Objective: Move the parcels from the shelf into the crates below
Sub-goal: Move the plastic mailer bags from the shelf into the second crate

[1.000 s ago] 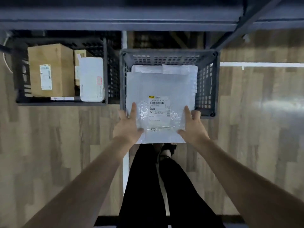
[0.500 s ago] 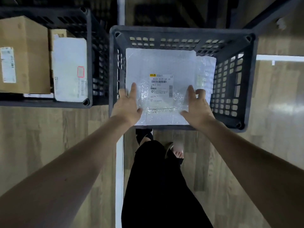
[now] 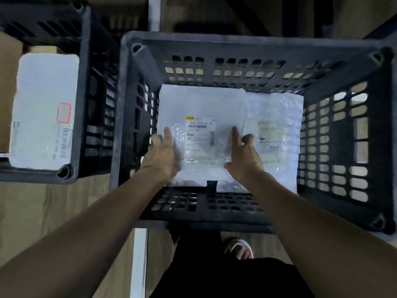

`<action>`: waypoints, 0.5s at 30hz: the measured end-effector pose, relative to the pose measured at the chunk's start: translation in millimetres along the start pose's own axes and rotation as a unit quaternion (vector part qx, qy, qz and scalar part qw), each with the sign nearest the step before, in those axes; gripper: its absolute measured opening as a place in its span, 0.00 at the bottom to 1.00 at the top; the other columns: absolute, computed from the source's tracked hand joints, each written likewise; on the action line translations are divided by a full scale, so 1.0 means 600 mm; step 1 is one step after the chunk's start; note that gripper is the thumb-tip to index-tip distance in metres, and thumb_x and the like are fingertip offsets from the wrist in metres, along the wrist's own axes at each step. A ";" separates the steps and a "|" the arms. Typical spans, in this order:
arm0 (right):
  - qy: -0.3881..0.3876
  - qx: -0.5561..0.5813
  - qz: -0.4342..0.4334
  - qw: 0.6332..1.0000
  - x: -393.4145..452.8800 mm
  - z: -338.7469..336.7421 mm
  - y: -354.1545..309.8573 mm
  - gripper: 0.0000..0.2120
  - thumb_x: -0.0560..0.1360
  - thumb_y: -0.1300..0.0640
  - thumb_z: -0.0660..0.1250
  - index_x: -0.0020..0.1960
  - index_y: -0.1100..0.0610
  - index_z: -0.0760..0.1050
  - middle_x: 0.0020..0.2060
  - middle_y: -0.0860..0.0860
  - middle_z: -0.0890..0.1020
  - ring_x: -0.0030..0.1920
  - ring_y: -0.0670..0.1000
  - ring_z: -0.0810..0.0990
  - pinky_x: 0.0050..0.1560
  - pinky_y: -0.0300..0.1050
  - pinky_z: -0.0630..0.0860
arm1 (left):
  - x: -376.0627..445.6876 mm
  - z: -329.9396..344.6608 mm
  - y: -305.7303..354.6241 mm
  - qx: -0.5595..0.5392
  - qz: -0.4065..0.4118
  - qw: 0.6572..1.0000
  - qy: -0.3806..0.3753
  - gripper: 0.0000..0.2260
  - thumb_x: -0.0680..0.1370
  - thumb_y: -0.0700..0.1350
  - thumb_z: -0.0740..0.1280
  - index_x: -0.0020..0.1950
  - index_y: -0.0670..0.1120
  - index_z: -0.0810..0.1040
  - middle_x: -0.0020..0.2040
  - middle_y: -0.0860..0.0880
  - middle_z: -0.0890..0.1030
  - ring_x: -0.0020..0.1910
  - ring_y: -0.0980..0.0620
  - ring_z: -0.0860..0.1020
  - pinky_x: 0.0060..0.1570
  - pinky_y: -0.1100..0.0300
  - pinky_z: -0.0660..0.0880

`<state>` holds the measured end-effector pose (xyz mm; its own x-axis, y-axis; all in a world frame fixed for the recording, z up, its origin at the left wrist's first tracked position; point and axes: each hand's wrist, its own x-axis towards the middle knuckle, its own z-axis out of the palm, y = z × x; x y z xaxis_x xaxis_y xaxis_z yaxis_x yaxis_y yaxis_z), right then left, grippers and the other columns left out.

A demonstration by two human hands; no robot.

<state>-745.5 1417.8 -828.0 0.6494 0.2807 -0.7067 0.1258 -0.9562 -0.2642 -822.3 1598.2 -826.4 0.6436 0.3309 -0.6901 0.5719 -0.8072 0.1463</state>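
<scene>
Flat white bubble-wrap parcel (image 3: 202, 108) lies on the floor of the dark grey perforated plastic crate (image 3: 236, 214), toward the crate's left wall, partly covering a second crinkled clear-wrapped white parcel (image 3: 277, 117) that lies against the crate's right wall. Its surface is pale and smooth at the far end, with glossy bubble film showing at the near end. The white shipping label (image 3: 200, 134) at its centre has a yellow logo corner, a line that seems to read "862A 0079 00 69", a barcode below it and "0079" lower left; the smaller print is unreadable. The second parcel's label is too faint to read. Left hand (image 3: 161, 155) rests on the parcel's near left edge, fingers extended and loose, not gripping. Right hand (image 3: 242, 155) sits at the near right edge, fingers spread and lifted, released. Left of the crate, a second dark crate (image 3: 86, 104) holds a white rectangular parcel (image 3: 45, 108) bearing a red-outlined box and a barcode, with a brown cardboard box (image 3: 8, 87) beside it.
</scene>
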 end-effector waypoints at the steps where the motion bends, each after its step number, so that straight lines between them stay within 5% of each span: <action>1: -0.004 -0.001 -0.001 1.000 0.008 0.004 0.004 0.46 0.74 0.63 0.68 0.78 0.54 0.37 0.67 0.58 0.56 0.60 0.60 0.73 0.56 0.49 0.73 | 0.007 0.007 0.003 0.010 -0.003 1.000 0.009 0.42 0.76 0.47 0.67 0.77 0.46 0.38 0.67 0.40 0.56 0.62 0.43 0.69 0.61 0.51 0.71; 6: -0.043 -0.010 -0.002 0.999 0.035 0.027 0.007 0.46 0.74 0.56 0.71 0.78 0.54 0.40 0.68 0.61 0.54 0.65 0.61 0.69 0.62 0.48 0.70 | 0.036 0.037 0.005 0.123 -0.030 0.992 0.000 0.48 0.70 0.48 0.75 0.76 0.43 0.44 0.70 0.37 0.54 0.65 0.40 0.65 0.60 0.51 0.71; 9: 0.026 -0.100 0.014 0.995 0.047 0.027 0.004 0.45 0.71 0.45 0.72 0.76 0.51 0.47 0.71 0.60 0.52 0.72 0.61 0.57 0.68 0.54 0.64 | 0.054 0.037 0.010 0.217 0.020 0.973 0.076 0.46 0.68 0.51 0.76 0.74 0.40 0.49 0.71 0.37 0.53 0.66 0.41 0.63 0.63 0.52 0.67; 12: 0.026 -0.215 -0.022 0.976 0.063 0.015 -0.003 0.56 0.70 0.40 0.71 0.76 0.52 0.30 0.74 0.59 0.32 0.76 0.60 0.36 0.74 0.60 0.44 | 0.075 0.023 0.017 0.260 0.073 0.959 0.085 0.54 0.66 0.53 0.77 0.76 0.43 0.40 0.74 0.37 0.44 0.74 0.39 0.52 0.72 0.48 0.54; 15: 0.016 -0.263 -0.082 0.961 0.092 0.007 -0.009 0.62 0.67 0.40 0.73 0.73 0.54 0.24 0.72 0.57 0.27 0.74 0.58 0.30 0.73 0.59 0.37 | 0.102 0.017 0.018 0.326 0.099 0.939 0.058 0.61 0.64 0.59 0.77 0.75 0.41 0.34 0.75 0.38 0.36 0.75 0.40 0.41 0.72 0.46 0.42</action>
<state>-713.4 1438.5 -868.4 0.6099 0.4362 -0.6616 0.5851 -0.8110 0.0047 -781.6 1604.6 -874.1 0.7769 0.1635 -0.6080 0.0274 -0.9736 -0.2268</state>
